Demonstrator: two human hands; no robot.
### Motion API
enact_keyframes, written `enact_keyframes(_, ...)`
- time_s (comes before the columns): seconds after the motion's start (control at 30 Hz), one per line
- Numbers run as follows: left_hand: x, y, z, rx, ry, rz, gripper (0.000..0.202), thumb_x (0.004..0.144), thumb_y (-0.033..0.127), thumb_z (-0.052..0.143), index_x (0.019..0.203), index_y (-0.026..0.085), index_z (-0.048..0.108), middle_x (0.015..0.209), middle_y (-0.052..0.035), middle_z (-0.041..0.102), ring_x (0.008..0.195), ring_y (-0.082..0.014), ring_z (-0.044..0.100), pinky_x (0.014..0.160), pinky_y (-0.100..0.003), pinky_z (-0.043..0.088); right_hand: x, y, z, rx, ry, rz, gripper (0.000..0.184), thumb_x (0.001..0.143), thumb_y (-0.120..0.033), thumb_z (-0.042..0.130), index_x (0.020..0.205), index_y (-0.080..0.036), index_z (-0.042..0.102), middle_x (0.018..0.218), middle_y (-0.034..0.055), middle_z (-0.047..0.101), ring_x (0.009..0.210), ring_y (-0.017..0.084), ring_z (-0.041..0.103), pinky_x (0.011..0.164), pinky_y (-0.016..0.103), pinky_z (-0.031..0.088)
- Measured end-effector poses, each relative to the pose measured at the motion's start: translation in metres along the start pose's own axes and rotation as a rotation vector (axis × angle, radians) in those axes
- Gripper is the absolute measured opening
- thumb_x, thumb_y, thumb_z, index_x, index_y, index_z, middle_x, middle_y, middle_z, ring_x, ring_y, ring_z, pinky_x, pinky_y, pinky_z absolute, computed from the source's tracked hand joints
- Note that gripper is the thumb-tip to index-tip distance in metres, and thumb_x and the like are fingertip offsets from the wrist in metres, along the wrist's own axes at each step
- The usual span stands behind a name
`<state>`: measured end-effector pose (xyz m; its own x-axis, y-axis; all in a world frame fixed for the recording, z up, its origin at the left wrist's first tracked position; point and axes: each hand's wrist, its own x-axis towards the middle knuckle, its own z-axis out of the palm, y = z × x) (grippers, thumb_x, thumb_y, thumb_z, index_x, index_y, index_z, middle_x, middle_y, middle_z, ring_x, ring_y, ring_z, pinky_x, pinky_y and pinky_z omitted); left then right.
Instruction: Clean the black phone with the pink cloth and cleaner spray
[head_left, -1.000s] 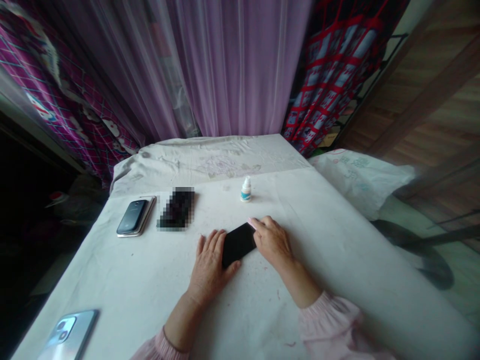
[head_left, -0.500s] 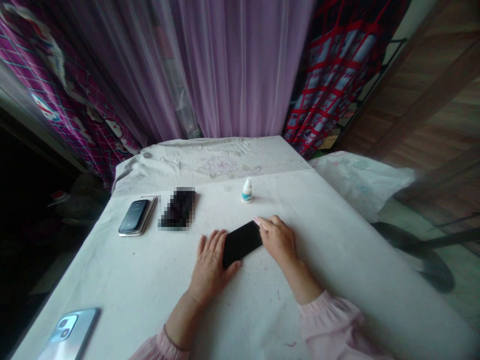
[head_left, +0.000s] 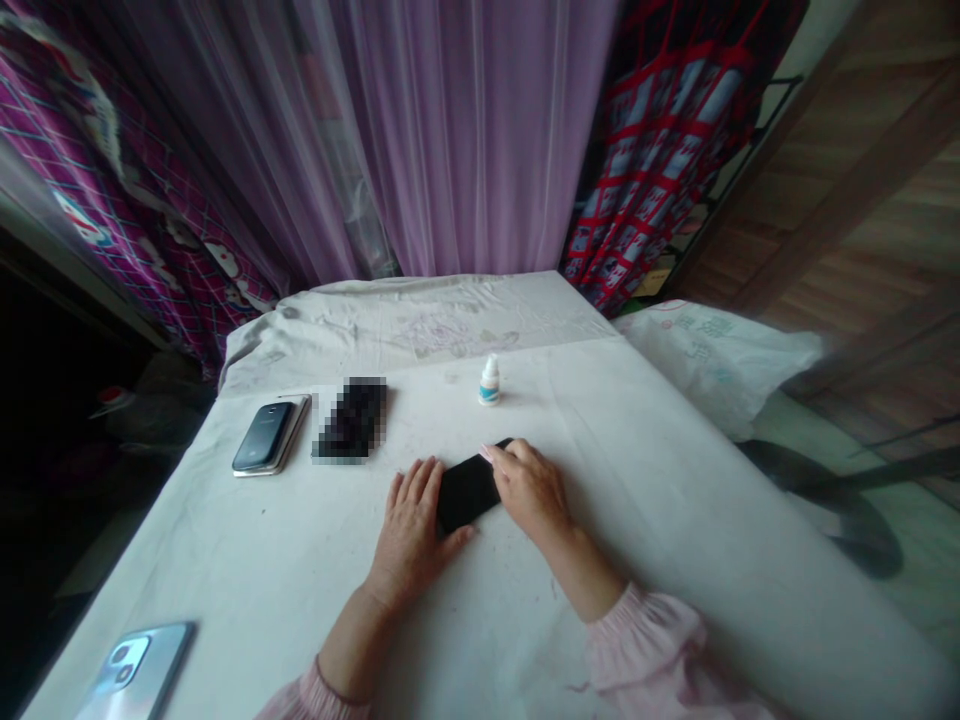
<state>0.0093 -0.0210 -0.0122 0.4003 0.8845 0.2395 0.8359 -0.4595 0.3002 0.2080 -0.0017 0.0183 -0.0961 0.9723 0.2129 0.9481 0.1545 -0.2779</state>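
Observation:
A black smartphone (head_left: 469, 493) lies screen up on the white cloth, slanted between my hands. My left hand (head_left: 412, 515) clasps its near-left end, with the fingers along the far edge and the thumb by the front edge. Above the other end, my right hand (head_left: 531, 485) is closed, pinching a small pale pink piece (head_left: 489, 453) against the screen. Most of that piece is hidden by the fingers, and I cannot tell its material. Behind the phone a small white bottle (head_left: 489, 382) with a blue label stands upright.
To the left, a dark phone (head_left: 262, 437) rests on a paler one. Beside them lies a dark pixelated object (head_left: 352, 420). A silver-blue phone (head_left: 142, 670) is at the front-left edge. White cloth covers the table (head_left: 600, 430); a plastic bag (head_left: 720, 350) sits off its right side.
My right hand has slid left along the screen with the pale pink piece, uncovering the phone's far-right corner. My left hand keeps its hold. The view has shifted slightly.

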Motion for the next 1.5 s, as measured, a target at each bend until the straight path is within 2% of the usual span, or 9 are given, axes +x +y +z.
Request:
enact_keyframes(0.17,0.0,-0.011,-0.005,0.001,0.002,-0.018,0.068,0.083,0.05,0.062,0.138,0.015,0.042,0.142,-0.0166,0.049,0.136,-0.0335,0.038,0.112,-0.056,0.026,0.003,0.015,-0.002,-0.027,0.017,0.058,0.031,0.094,-0.022,0.047,0.116,-0.03,0.068,0.091,0.0045,0.063,0.077,0.015,0.058,0.063,0.025,0.036)
enact_keyframes(0.37,0.01,-0.004,-0.005,0.011,-0.01,-0.059,0.067,0.082,0.05,0.064,0.137,0.016,0.044,0.142,-0.0151,0.049,0.136,-0.034,0.037,0.112,-0.058,0.024,0.006,0.022,-0.006,-0.087,0.028,0.139,0.031,0.095,-0.022,0.046,0.118,-0.028,0.067,0.093,0.0056,0.064,0.077,0.015,0.059,0.063,0.026,0.036)
enact_keyframes(0.5,0.015,0.001,-0.003,0.021,-0.01,-0.081,0.066,0.083,0.049,0.063,0.139,0.018,0.044,0.144,-0.0139,0.048,0.137,-0.0342,0.035,0.112,-0.059,0.022,0.007,0.009,-0.006,-0.125,-0.003,0.109,0.031,0.096,-0.023,0.043,0.118,-0.025,0.066,0.093,0.0072,0.064,0.077,0.016,0.059,0.063,0.028,0.037)
enact_keyframes(0.73,0.013,-0.002,-0.002,0.032,-0.013,-0.066,0.069,0.083,0.051,0.062,0.141,0.02,0.042,0.144,-0.0138,0.047,0.138,-0.034,0.034,0.112,-0.059,0.023,0.005,-0.027,0.005,-0.084,-0.026,-0.099,0.032,0.098,-0.024,0.04,0.118,-0.025,0.065,0.092,0.0082,0.065,0.084,0.017,0.06,0.071,0.027,0.039)
enact_keyframes(0.93,0.014,-0.007,0.002,0.04,-0.024,-0.052,0.064,0.088,0.047,0.055,0.143,0.018,0.038,0.147,-0.0136,0.044,0.14,-0.0328,0.032,0.113,-0.058,0.02,0.005,0.003,-0.003,-0.069,0.018,0.027,0.031,0.096,-0.022,0.045,0.116,-0.028,0.067,0.089,0.0052,0.064,0.077,0.016,0.059,0.065,0.026,0.037)
enact_keyframes(1.1,0.025,-0.005,0.005,0.047,-0.044,-0.048,0.065,0.084,0.039,0.06,0.142,0.019,0.039,0.146,-0.0151,0.044,0.139,-0.0352,0.032,0.111,-0.061,0.022,0.004,0.025,-0.01,-0.101,0.052,0.13,0.031,0.095,-0.022,0.045,0.116,-0.027,0.068,0.09,0.0055,0.065,0.072,0.015,0.059,0.061,0.026,0.036)
enact_keyframes(1.2,0.028,-0.003,0.008,0.063,-0.018,-0.03,0.068,0.083,0.043,0.061,0.142,0.018,0.039,0.145,-0.0165,0.045,0.139,-0.0349,0.033,0.111,-0.061,0.021,0.003,0.018,-0.009,-0.092,0.054,0.105,0.03,0.095,-0.022,0.045,0.115,-0.026,0.068,0.088,0.0056,0.065,0.072,0.015,0.059,0.061,0.027,0.036)
enact_keyframes(1.4,0.023,-0.005,0.015,0.09,0.057,0.009,0.067,0.085,0.051,0.059,0.141,0.019,0.041,0.144,-0.0161,0.047,0.137,-0.0339,0.036,0.112,-0.06,0.023,-0.004,-0.017,0.005,-0.036,0.052,-0.125,0.026,0.095,-0.019,0.048,0.112,-0.026,0.067,0.087,0.0049,0.065,0.081,0.016,0.061,0.071,0.027,0.039)
enact_keyframes(1.5,0.021,-0.009,0.017,0.083,0.076,0.029,0.069,0.084,0.051,0.06,0.141,0.019,0.04,0.144,-0.0155,0.048,0.136,-0.0336,0.037,0.112,-0.059,0.024,-0.006,-0.022,0.011,-0.014,0.068,-0.139,0.026,0.093,-0.018,0.052,0.112,-0.028,0.067,0.085,0.0039,0.064,0.08,0.016,0.06,0.07,0.026,0.039)
